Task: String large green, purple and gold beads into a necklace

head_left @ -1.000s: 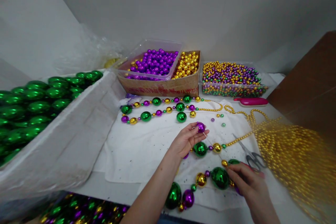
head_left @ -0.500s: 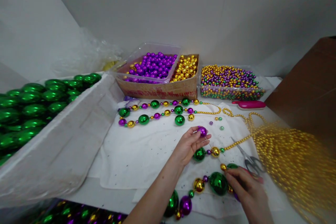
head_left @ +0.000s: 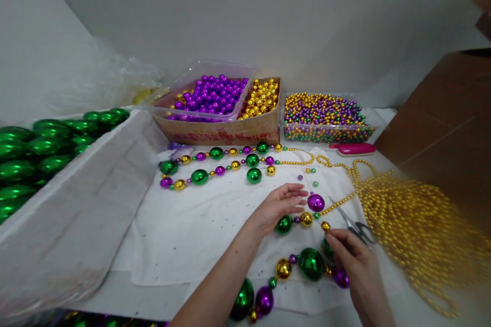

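Note:
My left hand (head_left: 282,207) has its fingers stretched out and holds nothing. Just right of its fingertips is a shiny purple ball (head_left: 316,203), apart from them, with a small purple bead at its top. My right hand (head_left: 351,258) pinches a bead strand close to a small gold bead (head_left: 326,226). From there the strand runs down and left through a green ball (head_left: 311,264), a gold ball (head_left: 283,269) and a purple ball (head_left: 264,300). Behind the hands lies another strand with a green ball (head_left: 284,224) and a gold ball (head_left: 306,219). My right fingers hide part of the held strand.
Scissors (head_left: 355,225) lie beside a heap of gold bead chains (head_left: 418,225). A finished-looking strand (head_left: 199,177) rests on the white cloth (head_left: 184,235). Behind stand a cardboard box (head_left: 215,132), a tub of small beads (head_left: 326,133) and a pink-handled tool (head_left: 356,148). A white bin (head_left: 95,204) holds green balls.
My left hand has let go of the purple ball, which is now to the right of its opened fingers. My right hand still pinches the strand. The whole view has shifted slightly.

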A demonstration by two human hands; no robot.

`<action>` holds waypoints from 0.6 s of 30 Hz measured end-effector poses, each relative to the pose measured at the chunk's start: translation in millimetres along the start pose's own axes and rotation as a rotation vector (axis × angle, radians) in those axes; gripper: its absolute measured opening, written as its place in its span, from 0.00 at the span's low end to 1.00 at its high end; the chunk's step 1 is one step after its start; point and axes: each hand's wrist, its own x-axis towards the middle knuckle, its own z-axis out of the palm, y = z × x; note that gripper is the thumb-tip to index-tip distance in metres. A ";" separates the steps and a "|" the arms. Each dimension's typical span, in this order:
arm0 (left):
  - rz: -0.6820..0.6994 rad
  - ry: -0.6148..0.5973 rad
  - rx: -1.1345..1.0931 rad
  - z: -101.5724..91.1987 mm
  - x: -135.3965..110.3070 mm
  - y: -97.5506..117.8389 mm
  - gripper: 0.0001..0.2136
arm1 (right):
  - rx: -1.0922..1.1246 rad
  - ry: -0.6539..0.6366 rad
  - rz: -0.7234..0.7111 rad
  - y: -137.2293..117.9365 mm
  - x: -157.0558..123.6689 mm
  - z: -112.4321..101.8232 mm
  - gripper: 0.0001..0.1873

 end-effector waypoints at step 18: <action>-0.144 0.136 0.052 7.5 106.6 -22.1 0.04 | -0.051 0.053 0.090 5.7 -0.1 -35.4 0.19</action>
